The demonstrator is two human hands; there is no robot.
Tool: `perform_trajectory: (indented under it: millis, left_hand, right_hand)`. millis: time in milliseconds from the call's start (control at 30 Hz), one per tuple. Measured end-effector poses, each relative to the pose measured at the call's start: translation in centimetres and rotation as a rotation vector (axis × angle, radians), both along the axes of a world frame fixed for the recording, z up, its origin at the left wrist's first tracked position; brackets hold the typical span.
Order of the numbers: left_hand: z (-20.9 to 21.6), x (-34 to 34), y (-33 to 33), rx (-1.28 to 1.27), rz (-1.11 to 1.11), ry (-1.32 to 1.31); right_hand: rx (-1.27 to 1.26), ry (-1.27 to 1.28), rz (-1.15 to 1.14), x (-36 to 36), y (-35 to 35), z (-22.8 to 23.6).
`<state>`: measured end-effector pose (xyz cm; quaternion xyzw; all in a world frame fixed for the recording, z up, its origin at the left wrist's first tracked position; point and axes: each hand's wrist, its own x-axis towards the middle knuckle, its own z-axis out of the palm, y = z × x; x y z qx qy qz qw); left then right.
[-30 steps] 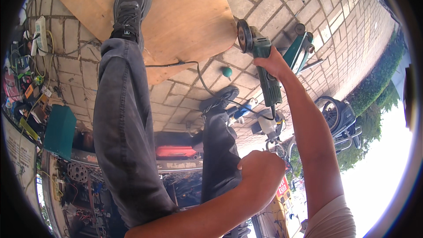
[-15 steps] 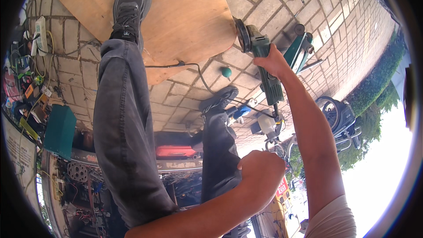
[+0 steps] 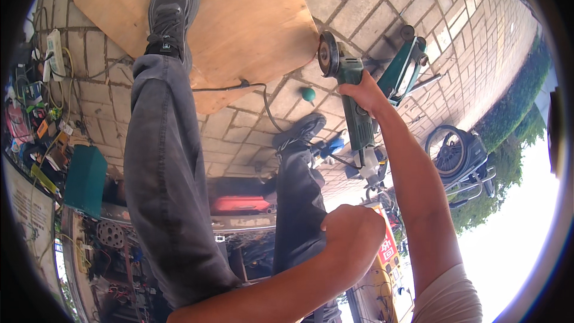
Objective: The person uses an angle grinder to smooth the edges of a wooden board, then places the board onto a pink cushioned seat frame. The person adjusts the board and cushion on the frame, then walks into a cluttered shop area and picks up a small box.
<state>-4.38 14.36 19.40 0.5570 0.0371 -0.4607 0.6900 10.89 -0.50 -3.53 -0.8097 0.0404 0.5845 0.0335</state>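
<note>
My right hand [image 3: 363,93] grips the body of a green angle grinder [image 3: 353,104]. Its disc [image 3: 327,54] sits at the right edge of a rounded plywood board [image 3: 251,18] lying on the brick paving. A foot in a dark sneaker [image 3: 170,12] stands on the board, with the grey trouser leg [image 3: 167,161] running down from it. The other shoe [image 3: 299,133] is on the bricks beside the board. My left hand [image 3: 353,236] is a closed fist resting against that second trouser leg, with nothing seen in it.
A black cable [image 3: 263,101] runs across the bricks from the board. A small teal knob [image 3: 308,94] lies near the grinder. A green machine [image 3: 402,72] stands behind it, and a wheeled frame [image 3: 455,151] further right. A power strip [image 3: 54,54], green box [image 3: 86,179] and cluttered tools line the left.
The grinder's disc has shifted slightly left toward the board's edge. The legs and my left fist have stayed put.
</note>
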Motion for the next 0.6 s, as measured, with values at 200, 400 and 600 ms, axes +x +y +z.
perform_trajectory:
  millis: [200, 400, 600]
  left_hand:
    - [0.1, -0.5, -1.0, 0.02, 0.002, -0.031]
    - [0.0, -0.5, -1.1, 0.015, 0.011, -0.037]
    - [-0.1, 0.1, -0.5, -0.009, -0.001, -0.012]
  right_hand:
    - [0.009, -0.017, -0.039, -0.7, 0.5, 0.5]
    - [0.023, -0.062, 0.085, 0.1, 1.2, 0.0]
    - [-0.006, -0.084, 0.372, 1.9, 2.2, 0.1]
